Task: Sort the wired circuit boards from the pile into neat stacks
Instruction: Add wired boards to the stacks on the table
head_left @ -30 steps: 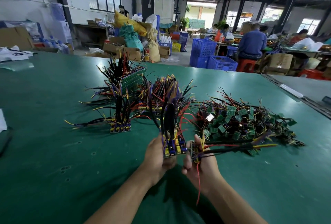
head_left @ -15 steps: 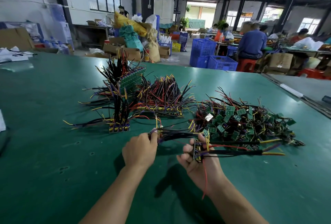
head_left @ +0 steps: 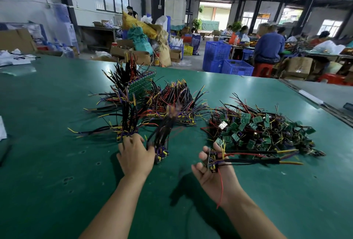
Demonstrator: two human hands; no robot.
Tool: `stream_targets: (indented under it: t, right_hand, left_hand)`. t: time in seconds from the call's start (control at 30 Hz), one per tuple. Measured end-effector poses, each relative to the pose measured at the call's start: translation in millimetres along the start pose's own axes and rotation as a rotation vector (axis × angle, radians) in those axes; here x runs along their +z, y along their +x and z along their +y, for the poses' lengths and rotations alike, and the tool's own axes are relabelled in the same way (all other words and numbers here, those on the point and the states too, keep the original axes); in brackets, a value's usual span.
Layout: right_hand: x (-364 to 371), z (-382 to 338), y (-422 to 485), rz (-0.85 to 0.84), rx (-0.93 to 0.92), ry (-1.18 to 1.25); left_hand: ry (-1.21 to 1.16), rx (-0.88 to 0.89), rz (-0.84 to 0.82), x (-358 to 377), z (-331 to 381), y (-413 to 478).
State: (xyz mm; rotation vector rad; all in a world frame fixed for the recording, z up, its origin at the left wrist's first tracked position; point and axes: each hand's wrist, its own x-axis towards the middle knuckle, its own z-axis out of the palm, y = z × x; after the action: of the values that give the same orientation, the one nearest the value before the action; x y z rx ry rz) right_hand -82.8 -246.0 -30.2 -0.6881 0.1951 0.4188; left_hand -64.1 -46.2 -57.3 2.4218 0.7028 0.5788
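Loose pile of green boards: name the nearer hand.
Right. The right hand is at the near-left edge of the pile; the left hand is farther left, by a stack.

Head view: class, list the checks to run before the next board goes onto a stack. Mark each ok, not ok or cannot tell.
1. Right hand holds one board: ok.
2. That board's wires are free of the pile: cannot tell, they run along its near edge.
3. Left hand grips the bundle: cannot tell, the grip is hidden and the wires are blurred.
4. Bundle upright, wires up: ok.
5. Near stack upright by the left fingers: ok.
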Motion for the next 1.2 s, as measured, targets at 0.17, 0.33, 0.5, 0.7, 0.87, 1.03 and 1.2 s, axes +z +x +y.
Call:
stream_targets:
  t: [0.17,0.33,0.5,0.7,0.87,1.03,1.2]
  right_hand:
    - [-0.9,1.1,2.8,0.043,-0.004,-0.007]
    - [-1.6,2.0,4.7,0.033,-0.023,0.012]
    - [0.4,2.4,6.8,-0.025,-0.072,0.108]
    - [0.7,3.8,8.2,-0.089,-0.070,-0.006]
    - [0.3,2.5,5.5,-0.094,-0.008,-0.128]
    - [-2.7,1.8,1.6,-0.229,-0.011,-0.244]
    - [-5.2,-2.5,1.4,-0.261,-0.010,-0.276]
  left_hand:
    - [0.017,-0.045,-0.049,-1.4,0.8,-0.1]
    - [-0.216,0.044,0.177,-8.8,12.9,-11.8]
    - [-0.333,0.219,0.323,-12.4,25.2,-26.2]
    - [-0.567,0.717,0.392,-18.6,38.9,-48.1]
    - [-0.706,0.759,-0.151,-10.8,47.1,-72.9]
    - [-0.755,0.540,-0.480,-9.2,46.9,-71.8]
    - [-0.776,0.494,-0.645,-13.9,46.3,-65.9]
